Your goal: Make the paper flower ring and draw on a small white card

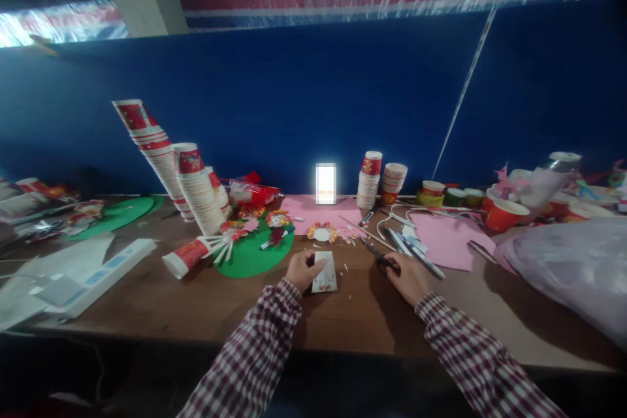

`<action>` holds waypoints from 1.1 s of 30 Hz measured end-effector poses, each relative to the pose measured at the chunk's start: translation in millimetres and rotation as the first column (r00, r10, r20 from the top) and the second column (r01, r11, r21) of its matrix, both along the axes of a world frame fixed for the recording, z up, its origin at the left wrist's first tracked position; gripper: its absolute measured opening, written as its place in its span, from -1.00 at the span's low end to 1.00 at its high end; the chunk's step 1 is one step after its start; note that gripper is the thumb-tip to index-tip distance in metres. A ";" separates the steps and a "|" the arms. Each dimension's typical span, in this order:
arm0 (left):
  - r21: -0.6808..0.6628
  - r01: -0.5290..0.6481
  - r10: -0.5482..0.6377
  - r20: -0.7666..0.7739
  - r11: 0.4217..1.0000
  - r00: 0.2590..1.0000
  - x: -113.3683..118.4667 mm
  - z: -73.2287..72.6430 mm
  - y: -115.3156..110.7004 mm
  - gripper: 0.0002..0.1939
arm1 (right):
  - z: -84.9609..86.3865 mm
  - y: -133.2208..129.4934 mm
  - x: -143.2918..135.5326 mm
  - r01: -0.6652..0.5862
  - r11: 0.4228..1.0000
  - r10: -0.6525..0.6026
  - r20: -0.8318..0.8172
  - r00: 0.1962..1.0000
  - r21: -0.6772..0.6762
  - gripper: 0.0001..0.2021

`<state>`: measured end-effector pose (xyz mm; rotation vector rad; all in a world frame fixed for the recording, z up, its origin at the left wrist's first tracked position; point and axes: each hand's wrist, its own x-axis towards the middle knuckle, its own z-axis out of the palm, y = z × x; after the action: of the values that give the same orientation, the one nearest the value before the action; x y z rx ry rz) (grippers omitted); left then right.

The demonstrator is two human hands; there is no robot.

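My left hand (302, 271) is closed on the left side of a small whitish card (324, 272), its thumb on the card's face. To the right, my right hand (405, 275) is closed round the handles of dark scissors (379, 256), whose blades point up and to the left. Small white scraps lie around the card. Just beyond it sits a cut paper cup piece (322, 232) with a red and yellow fringe and a white centre.
Tall cup stacks (198, 192) lean at the left, near a green sheet (257, 251) and a tipped cup (185, 257). Markers (414, 249) and pink paper (445, 240) lie right of centre. A power strip (110, 277) is far left, a plastic bag (568, 268) far right.
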<state>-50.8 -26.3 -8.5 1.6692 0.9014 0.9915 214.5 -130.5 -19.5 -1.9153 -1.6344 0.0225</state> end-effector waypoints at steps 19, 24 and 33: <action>-0.032 -0.006 0.007 0.013 0.999 1.000 0.9 -1.5 1.6 -0.68 | 30.2 -11.4 -5.3 -0.074 0.971 0.082 0.027 0.996 -0.226 -0.82; -0.020 -0.008 0.008 0.009 1.000 1.000 0.6 -1.5 1.7 -0.69 | 32.2 -12.3 -5.0 -0.081 0.980 0.088 0.032 0.996 -0.180 -0.87; -0.016 -0.003 0.003 0.005 1.000 1.000 0.6 -0.6 0.4 -0.70 | 40.8 -6.6 -47.0 -0.155 0.988 0.156 -0.133 0.979 0.018 -0.81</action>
<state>-50.1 -25.9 -9.0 1.6517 0.9069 0.9876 167.5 -137.0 21.2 -1.7366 -1.6864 0.2047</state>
